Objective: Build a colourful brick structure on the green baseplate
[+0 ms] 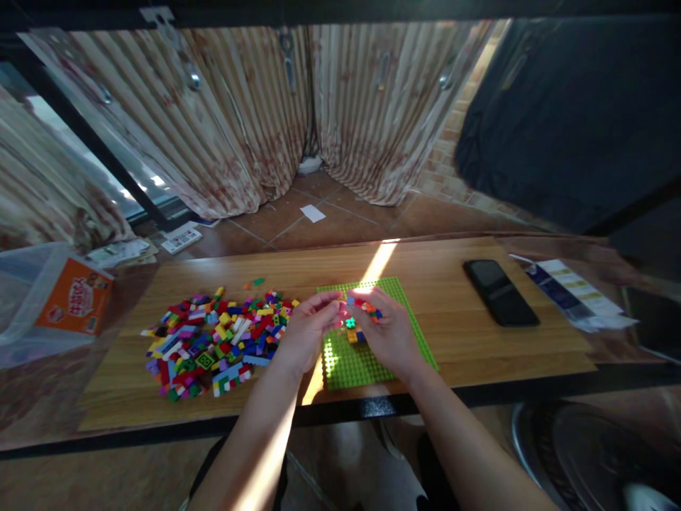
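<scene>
A green studded baseplate (354, 369) lies on the wooden table, partly covered by my hands. Over its left side, my left hand (310, 328) has thumb and fingers pinched together. A small reddish building brick (342, 313) shows at those fingertips, blurred by glare. My right hand (391, 332) curls around a small cluster of coloured bricks (352, 336) on the plate. Orange, blue and red pieces show between its fingers, with a bright green one at the near-left side. The palm and fingers hide much of the cluster.
A heap of loose, mixed-colour bricks (228, 341) spreads left of the baseplate. A black phone (500, 292) lies on the table's right side, near printed papers (577, 291). At the far left stands a clear plastic bin (32, 305) with an orange label. Sunlight stripes the tabletop (436, 262).
</scene>
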`<control>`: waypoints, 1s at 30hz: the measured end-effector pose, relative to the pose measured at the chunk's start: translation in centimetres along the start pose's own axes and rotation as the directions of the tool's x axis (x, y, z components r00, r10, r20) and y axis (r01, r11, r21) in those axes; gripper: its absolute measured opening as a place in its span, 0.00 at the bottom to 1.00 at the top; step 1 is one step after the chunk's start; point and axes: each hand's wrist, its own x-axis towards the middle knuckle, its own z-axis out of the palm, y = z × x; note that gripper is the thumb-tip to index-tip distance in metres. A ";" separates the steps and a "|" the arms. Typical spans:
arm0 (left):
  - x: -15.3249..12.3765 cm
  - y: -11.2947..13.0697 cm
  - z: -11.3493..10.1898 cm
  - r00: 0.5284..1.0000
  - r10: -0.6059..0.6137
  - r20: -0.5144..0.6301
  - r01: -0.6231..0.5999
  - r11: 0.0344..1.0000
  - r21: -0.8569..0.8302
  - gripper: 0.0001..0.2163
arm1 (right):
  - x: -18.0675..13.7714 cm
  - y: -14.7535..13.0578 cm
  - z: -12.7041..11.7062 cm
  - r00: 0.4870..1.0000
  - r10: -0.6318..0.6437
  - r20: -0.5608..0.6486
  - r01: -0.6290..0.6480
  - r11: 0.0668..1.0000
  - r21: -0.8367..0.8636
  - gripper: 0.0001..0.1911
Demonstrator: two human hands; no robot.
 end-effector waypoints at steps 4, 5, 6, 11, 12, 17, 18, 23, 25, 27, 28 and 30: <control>0.2 0.0 -0.2 0.996 0.050 -0.069 -0.041 0.992 0.118 0.10 | 0.6 1.6 -2.0 0.996 0.077 -0.040 -0.080 0.994 -0.074 0.08; 0.2 0.0 -0.2 0.995 0.063 -0.080 -0.052 0.989 0.138 0.10 | 0.7 2.0 -2.4 0.996 0.083 -0.026 -0.085 0.992 -0.095 0.09; 0.3 0.0 -0.3 0.993 0.074 -0.090 -0.059 0.986 0.155 0.10 | 0.7 2.3 -2.8 0.996 0.084 0.003 -0.083 0.989 -0.120 0.09; 0.6 -0.3 -0.5 0.991 0.094 -0.093 -0.071 0.973 0.220 0.10 | 0.4 3.1 -3.1 0.983 0.046 0.175 0.002 0.963 -0.269 0.10; 0.6 -0.3 -0.5 0.992 0.095 -0.088 -0.071 0.969 0.236 0.10 | 0.4 3.1 -3.0 0.978 0.040 0.205 0.023 0.955 -0.296 0.10; 0.9 -0.7 -0.5 0.992 0.098 -0.075 -0.068 0.940 0.333 0.08 | 0.4 3.4 -2.4 0.966 0.023 0.256 0.088 0.906 -0.413 0.09; 0.9 -0.7 -0.5 0.992 0.102 -0.068 -0.072 0.934 0.349 0.08 | 0.4 3.5 -2.3 0.965 0.021 0.263 0.096 0.900 -0.426 0.08; 0.9 -0.6 -0.4 0.992 0.118 -0.046 -0.089 0.911 0.402 0.07 | 0.4 3.8 -2.2 0.959 -0.013 0.282 0.134 0.900 -0.415 0.07; 0.8 -0.5 -0.2 0.992 0.121 -0.047 -0.091 0.906 0.413 0.07 | 0.4 3.8 -2.2 0.957 -0.029 0.288 0.148 0.904 -0.402 0.08; 0.8 -0.5 -0.2 0.992 0.117 -0.045 -0.087 0.904 0.419 0.06 | 0.4 3.7 -2.3 0.955 -0.033 0.294 0.153 0.906 -0.395 0.09; 0.7 -0.5 -0.2 0.992 0.115 -0.043 -0.086 0.902 0.422 0.06 | 0.4 3.7 -2.3 0.955 -0.034 0.295 0.154 0.906 -0.394 0.09; 0.8 -0.5 -0.2 0.993 0.117 -0.033 -0.091 0.899 0.429 0.06 | 0.5 3.7 -2.3 0.954 -0.034 0.298 0.157 0.904 -0.398 0.09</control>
